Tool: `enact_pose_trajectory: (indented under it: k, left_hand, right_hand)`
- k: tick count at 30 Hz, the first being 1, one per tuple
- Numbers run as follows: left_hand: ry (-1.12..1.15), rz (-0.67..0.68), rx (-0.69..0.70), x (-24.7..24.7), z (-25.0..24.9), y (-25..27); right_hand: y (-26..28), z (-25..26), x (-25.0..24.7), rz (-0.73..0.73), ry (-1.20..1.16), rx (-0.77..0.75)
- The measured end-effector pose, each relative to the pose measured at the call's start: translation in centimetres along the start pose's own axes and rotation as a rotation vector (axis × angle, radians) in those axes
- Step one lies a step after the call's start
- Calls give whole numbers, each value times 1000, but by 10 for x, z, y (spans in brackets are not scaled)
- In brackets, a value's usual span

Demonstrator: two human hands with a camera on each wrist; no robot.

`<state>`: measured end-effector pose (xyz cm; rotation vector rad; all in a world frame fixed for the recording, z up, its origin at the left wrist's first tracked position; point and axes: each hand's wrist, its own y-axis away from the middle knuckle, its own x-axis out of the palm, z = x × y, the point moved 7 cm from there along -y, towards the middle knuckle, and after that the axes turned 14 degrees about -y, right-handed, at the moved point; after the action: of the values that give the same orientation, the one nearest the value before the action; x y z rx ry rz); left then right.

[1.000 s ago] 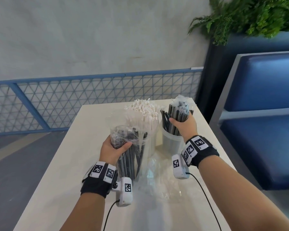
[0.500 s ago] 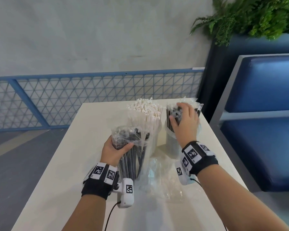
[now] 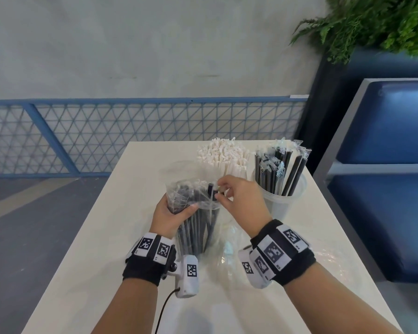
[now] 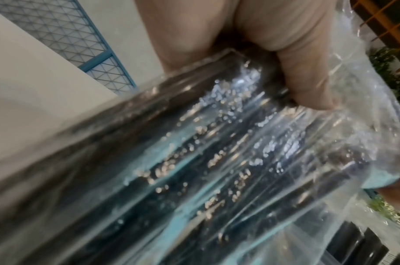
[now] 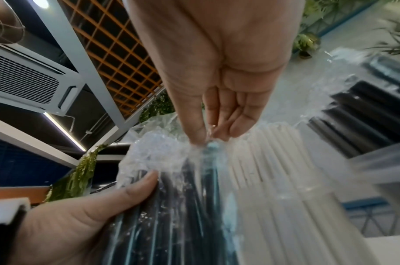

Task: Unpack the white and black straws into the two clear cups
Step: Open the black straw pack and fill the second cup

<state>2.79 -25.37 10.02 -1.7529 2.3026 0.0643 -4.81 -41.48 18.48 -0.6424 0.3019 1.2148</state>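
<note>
My left hand (image 3: 171, 213) grips a clear plastic bag of black straws (image 3: 198, 225) that stands upright on the white table (image 3: 101, 249). My right hand (image 3: 237, 198) pinches the top of one black straw (image 3: 211, 190) at the bag's open mouth; in the right wrist view thumb and fingers (image 5: 208, 136) pinch wrapped straw tips. Behind the bag a cup of white straws (image 3: 223, 156) stands. To its right a clear cup (image 3: 281, 201) holds several wrapped black straws (image 3: 279, 169).
An empty crumpled plastic bag (image 3: 229, 247) lies on the table between my wrists. A blue mesh railing (image 3: 130, 131) runs behind the table. A blue bench (image 3: 384, 165) stands close on the right, with a fern (image 3: 372, 22) above it.
My right hand left the black straws in the right cup and moved left to the bag's mouth, where it now pinches a straw. The left hand keeps its grip on the bag.
</note>
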Motion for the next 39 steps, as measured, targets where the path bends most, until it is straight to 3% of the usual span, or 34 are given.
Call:
enact_pose_trajectory:
  k: [7,11,15,20,26,33,39]
  left_hand:
    - [83,109,-1,5,5,0]
    - [133,115,17,2,2,1]
    - [155,112,26,1,0,0]
    - [178,115,-14,0,7,2]
    - [164,89,-28,-6,5,4]
    - [129,171,-13,-2,-12,5]
    - [139,223,-55,7,-19,6]
  right_hand:
    - [-4,0,33,152,-98,112]
    - [-7,-11,41,134,-105,187]
    - [-7,-11,45,145,-67,150]
    - [-6,-11,56,210,-204,135]
    - [1,-14,65,191,-452,235]
    - [5,-4,74,376,-678,244]
    - [-1,-5,72,315,-828,282]
